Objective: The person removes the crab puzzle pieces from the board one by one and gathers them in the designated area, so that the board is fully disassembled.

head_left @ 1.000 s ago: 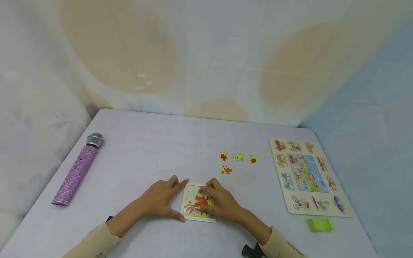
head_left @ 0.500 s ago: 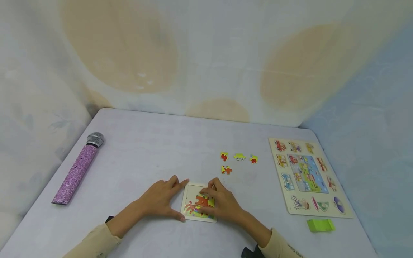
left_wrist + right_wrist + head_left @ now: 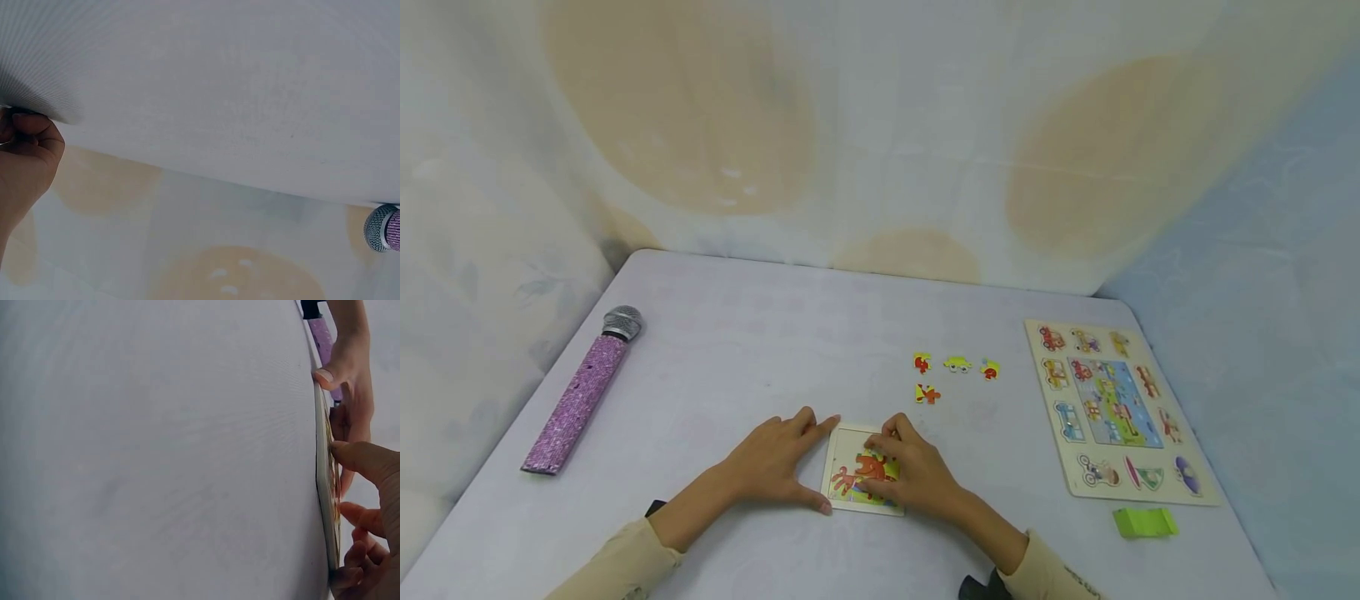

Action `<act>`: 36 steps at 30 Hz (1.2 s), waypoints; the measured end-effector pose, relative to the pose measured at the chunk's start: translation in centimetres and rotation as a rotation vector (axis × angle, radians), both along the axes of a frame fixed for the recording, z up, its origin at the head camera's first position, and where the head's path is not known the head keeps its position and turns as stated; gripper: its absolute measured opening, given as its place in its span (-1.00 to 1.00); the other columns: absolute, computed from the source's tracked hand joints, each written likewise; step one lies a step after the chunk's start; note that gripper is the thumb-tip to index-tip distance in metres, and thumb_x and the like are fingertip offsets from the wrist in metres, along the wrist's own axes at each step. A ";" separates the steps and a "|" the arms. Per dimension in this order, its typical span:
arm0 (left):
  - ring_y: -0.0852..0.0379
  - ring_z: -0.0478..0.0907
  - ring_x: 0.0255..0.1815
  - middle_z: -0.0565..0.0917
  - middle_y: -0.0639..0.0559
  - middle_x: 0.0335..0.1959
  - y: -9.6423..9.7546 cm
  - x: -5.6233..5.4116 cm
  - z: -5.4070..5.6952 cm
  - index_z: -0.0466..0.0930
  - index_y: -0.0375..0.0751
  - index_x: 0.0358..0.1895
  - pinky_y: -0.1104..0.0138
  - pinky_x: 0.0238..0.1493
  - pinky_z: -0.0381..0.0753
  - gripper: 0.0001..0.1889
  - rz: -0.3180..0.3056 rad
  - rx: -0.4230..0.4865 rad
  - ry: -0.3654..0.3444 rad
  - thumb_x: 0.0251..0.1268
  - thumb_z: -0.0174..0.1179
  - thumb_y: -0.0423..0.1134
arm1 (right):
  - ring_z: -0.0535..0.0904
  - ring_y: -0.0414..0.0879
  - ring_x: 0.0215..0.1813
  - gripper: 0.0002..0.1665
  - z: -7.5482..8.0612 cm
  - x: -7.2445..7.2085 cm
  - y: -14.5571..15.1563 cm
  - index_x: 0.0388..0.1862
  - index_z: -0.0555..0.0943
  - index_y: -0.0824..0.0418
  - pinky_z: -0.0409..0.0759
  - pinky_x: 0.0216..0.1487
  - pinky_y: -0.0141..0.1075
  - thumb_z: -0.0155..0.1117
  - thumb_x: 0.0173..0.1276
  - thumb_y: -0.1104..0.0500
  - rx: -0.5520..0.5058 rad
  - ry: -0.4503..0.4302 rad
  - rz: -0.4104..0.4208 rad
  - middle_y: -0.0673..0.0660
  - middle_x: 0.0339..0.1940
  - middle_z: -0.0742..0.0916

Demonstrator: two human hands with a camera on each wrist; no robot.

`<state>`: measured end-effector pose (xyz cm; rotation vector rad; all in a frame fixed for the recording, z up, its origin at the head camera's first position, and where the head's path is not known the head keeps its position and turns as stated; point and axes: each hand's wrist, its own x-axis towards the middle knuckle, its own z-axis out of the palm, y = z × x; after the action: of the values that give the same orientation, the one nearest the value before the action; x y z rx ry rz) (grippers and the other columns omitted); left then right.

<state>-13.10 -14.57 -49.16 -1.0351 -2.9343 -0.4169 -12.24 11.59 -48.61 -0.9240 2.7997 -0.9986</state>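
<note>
A small jigsaw board point(image 3: 844, 450) with a pale rim lies on the table, with red, yellow and blue puzzle pieces point(image 3: 869, 467) in its lower and right parts. My left hand point(image 3: 778, 462) lies along its left side, thumb and index finger spread towards two corners. From the right, my right hand point(image 3: 921, 471) reaches over the board, fingers bent and thumb tip on the picture. Between thumb and fingers it holds a puzzle piece, partly hidden by the hand. In the right wrist view the board's edge point(image 3: 322, 444) is seen side-on, fingertips right at it.
Several loose puzzle pieces point(image 3: 957, 365) lie beyond the board. A larger wooden puzzle point(image 3: 1052, 433) stands at the right, with a green block point(image 3: 1146, 523) near its front edge. A glittery pink microphone point(image 3: 576, 404) lies at the left. Curtains back the table point(image 3: 760, 333).
Hands and board keep nearly the same place. The right thumb and fingers shift only slightly over the picture; the loose pieces have not moved.
</note>
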 end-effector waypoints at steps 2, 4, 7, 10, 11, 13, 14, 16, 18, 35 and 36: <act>0.33 0.19 -0.41 0.31 0.22 -0.16 0.0 0.0 0.0 0.36 -0.03 0.45 0.44 -0.30 0.21 0.20 0.000 0.002 0.000 -0.28 0.13 0.72 | 0.39 -0.22 -0.07 -0.47 0.0 -0.1 0.1 0.02 0.70 0.13 0.47 -0.13 -0.46 0.61 0.07 0.00 -0.017 -0.027 0.019 -0.02 -0.08 0.41; 0.32 0.19 -0.42 0.31 0.22 -0.15 0.0 0.0 0.0 0.36 -0.03 0.45 0.43 -0.30 0.22 0.20 0.000 0.004 -0.002 -0.27 0.13 0.71 | 0.39 -0.22 -0.05 -0.48 -0.1 -0.3 0.3 0.03 0.69 0.11 0.48 -0.11 -0.45 0.60 0.08 0.03 -0.030 -0.046 0.042 -0.03 -0.06 0.40; 0.32 0.19 -0.42 0.31 0.22 -0.16 0.0 0.0 0.0 0.36 -0.04 0.45 0.42 -0.30 0.23 0.20 0.000 0.005 -0.004 -0.27 0.13 0.72 | 0.39 -0.24 -0.04 -0.49 -0.1 -0.5 0.5 0.05 0.69 0.07 0.48 -0.09 -0.46 0.59 0.10 0.04 -0.039 -0.059 0.086 -0.05 -0.05 0.38; 0.32 0.18 -0.43 0.30 0.23 -0.17 0.0 0.0 0.0 0.36 -0.03 0.46 0.43 -0.30 0.22 0.21 0.001 0.002 -0.001 -0.28 0.13 0.72 | 0.38 -0.25 -0.08 -0.47 -0.2 -0.6 0.6 0.09 0.68 0.07 0.47 -0.14 -0.49 0.57 0.12 0.01 -0.027 -0.017 0.130 -0.05 -0.04 0.37; 0.32 0.18 -0.43 0.30 0.23 -0.17 0.0 0.0 0.0 0.36 -0.03 0.45 0.43 -0.30 0.21 0.21 0.000 0.005 0.000 -0.28 0.13 0.72 | 0.38 -0.26 -0.10 -0.44 -0.1 -0.6 0.6 0.12 0.67 0.07 0.46 -0.16 -0.50 0.57 0.12 0.00 -0.019 -0.001 0.138 -0.05 -0.03 0.37; 0.32 0.18 -0.43 0.29 0.23 -0.17 0.0 0.0 0.0 0.36 -0.03 0.45 0.43 -0.30 0.20 0.21 -0.001 0.009 0.004 -0.29 0.14 0.72 | 0.37 -0.25 -0.11 -0.37 0.1 -0.6 0.7 0.17 0.65 0.08 0.45 -0.19 -0.50 0.58 0.11 -0.03 -0.002 0.033 0.138 -0.03 -0.03 0.38; 0.32 0.18 -0.43 0.29 0.23 -0.17 0.0 0.0 0.0 0.36 -0.03 0.45 0.44 -0.30 0.20 0.21 -0.001 0.011 0.005 -0.29 0.14 0.72 | 0.36 -0.25 -0.11 -0.34 0.1 -0.6 0.7 0.20 0.65 0.09 0.43 -0.20 -0.50 0.58 0.10 -0.04 0.007 0.037 0.132 -0.04 -0.03 0.38; 0.33 0.18 -0.43 0.30 0.23 -0.17 0.0 0.0 0.0 0.37 -0.03 0.45 0.44 -0.31 0.19 0.21 -0.004 0.016 0.010 -0.30 0.14 0.72 | 0.35 -0.25 -0.10 -0.30 0.3 -0.7 0.8 0.22 0.64 0.07 0.42 -0.19 -0.49 0.60 0.08 -0.05 0.028 0.024 0.121 -0.05 -0.02 0.37; 0.33 0.17 -0.43 0.30 0.23 -0.17 0.0 0.0 -0.1 0.37 -0.02 0.45 0.44 -0.32 0.18 0.21 -0.003 0.010 0.012 -0.30 0.13 0.72 | 0.36 -0.24 -0.09 -0.32 0.4 -0.8 1.0 0.20 0.66 0.04 0.42 -0.17 -0.47 0.60 0.07 -0.06 0.043 -0.013 0.121 -0.05 -0.03 0.38; 0.33 0.19 -0.41 0.32 0.22 -0.15 0.2 0.0 0.2 0.33 0.01 0.47 0.44 -0.30 0.21 0.21 0.012 -0.024 -0.019 -0.30 0.15 0.71 | 0.31 -0.23 -0.05 -0.49 1.3 -1.6 1.7 0.08 0.74 -0.07 0.39 -0.15 -0.46 0.58 0.10 -0.03 0.099 -0.165 0.171 -0.09 -0.10 0.41; 0.33 0.19 -0.41 0.32 0.22 -0.15 0.1 0.0 0.2 0.33 0.01 0.47 0.44 -0.30 0.21 0.21 0.012 -0.025 -0.018 -0.30 0.15 0.71 | 0.31 -0.23 -0.05 -0.48 1.3 -1.6 1.7 0.09 0.73 -0.08 0.40 -0.13 -0.45 0.58 0.10 -0.02 0.101 -0.177 0.172 -0.09 -0.11 0.41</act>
<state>-13.06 -14.42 -48.98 -1.0210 -2.9675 -0.3923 -13.86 13.29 -47.30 -0.9906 2.5506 -0.8613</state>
